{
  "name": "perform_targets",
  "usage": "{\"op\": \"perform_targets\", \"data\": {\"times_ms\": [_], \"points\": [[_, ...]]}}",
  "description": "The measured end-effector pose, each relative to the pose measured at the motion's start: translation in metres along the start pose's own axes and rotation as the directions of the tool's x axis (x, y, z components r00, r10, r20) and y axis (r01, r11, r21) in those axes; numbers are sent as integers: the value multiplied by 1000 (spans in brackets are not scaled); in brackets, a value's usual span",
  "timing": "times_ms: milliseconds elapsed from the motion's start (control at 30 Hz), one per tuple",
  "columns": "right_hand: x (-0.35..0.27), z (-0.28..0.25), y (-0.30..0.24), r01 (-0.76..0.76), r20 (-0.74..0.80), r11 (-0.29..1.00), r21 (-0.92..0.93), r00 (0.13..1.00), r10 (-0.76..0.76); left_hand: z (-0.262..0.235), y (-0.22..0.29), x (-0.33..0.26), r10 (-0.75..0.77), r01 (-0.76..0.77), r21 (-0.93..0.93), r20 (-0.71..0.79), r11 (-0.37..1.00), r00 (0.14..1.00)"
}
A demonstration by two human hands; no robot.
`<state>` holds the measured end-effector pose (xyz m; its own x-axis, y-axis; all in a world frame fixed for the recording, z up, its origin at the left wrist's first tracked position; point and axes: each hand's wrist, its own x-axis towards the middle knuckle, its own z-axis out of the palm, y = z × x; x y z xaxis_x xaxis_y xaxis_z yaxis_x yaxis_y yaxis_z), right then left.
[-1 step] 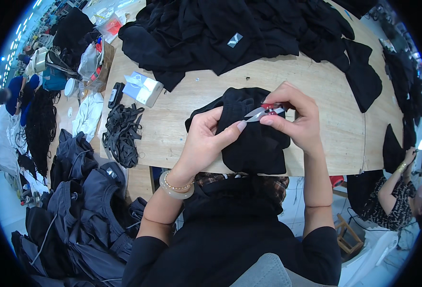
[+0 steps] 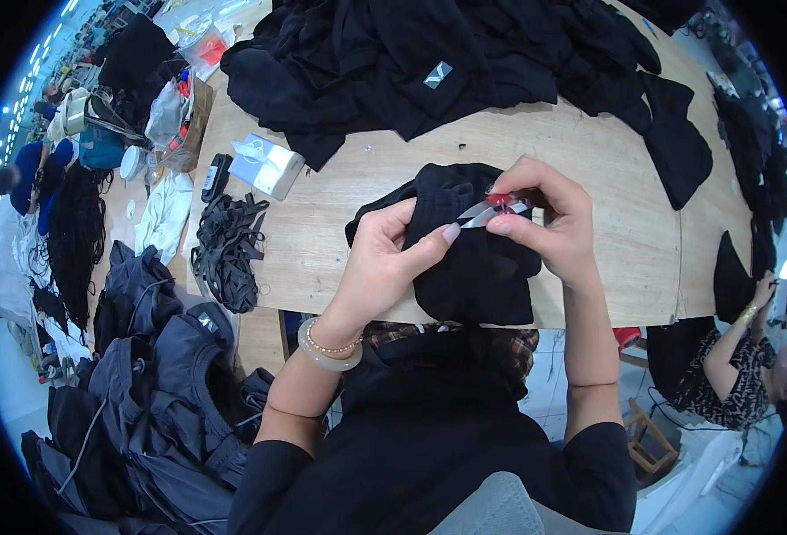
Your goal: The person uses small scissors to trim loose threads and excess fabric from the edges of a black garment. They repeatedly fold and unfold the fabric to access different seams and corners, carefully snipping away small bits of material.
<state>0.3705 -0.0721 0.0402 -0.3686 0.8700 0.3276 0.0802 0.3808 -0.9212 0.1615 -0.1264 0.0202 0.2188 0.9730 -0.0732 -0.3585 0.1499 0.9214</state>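
Observation:
A bunched black garment point(image 2: 474, 276) with a gathered, elastic-looking band lies at the table's near edge. My left hand point(image 2: 389, 254) is closed on it, thumb on top near the band and fingers partly hidden in the cloth. In my right hand point(image 2: 554, 218), pinched between thumb and fingers, is a pair of thread snips point(image 2: 502, 203) with red parts and pale metal blades. The blades point left, their tips just beside my left thumb and over the black fabric. Whether a thread lies between them is too small to tell.
A large heap of black garments point(image 2: 385, 62) covers the table's far side. To the left are a tissue box point(image 2: 267, 167), a black object point(image 2: 217, 176) and a pile of dark straps point(image 2: 227, 254). Dark grey garments point(image 2: 162, 392) hang lower left. Another person point(image 2: 737, 366) sits at right.
My right hand and the thread snips have shifted very slightly, the blades sitting at a slightly different angle. My left hand and the garment stay in place.

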Motion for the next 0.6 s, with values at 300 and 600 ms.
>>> {"op": "perform_targets", "data": {"times_ms": [300,600], "points": [[3,-9,2,210,-36,880,-426,968,-249,1,4,2,7,-10,-55,-72,998,997],[6,-1,-6,313,21,801,-511,936,-353,5,3,4,51,-52,-7,-72,999,996]]}}
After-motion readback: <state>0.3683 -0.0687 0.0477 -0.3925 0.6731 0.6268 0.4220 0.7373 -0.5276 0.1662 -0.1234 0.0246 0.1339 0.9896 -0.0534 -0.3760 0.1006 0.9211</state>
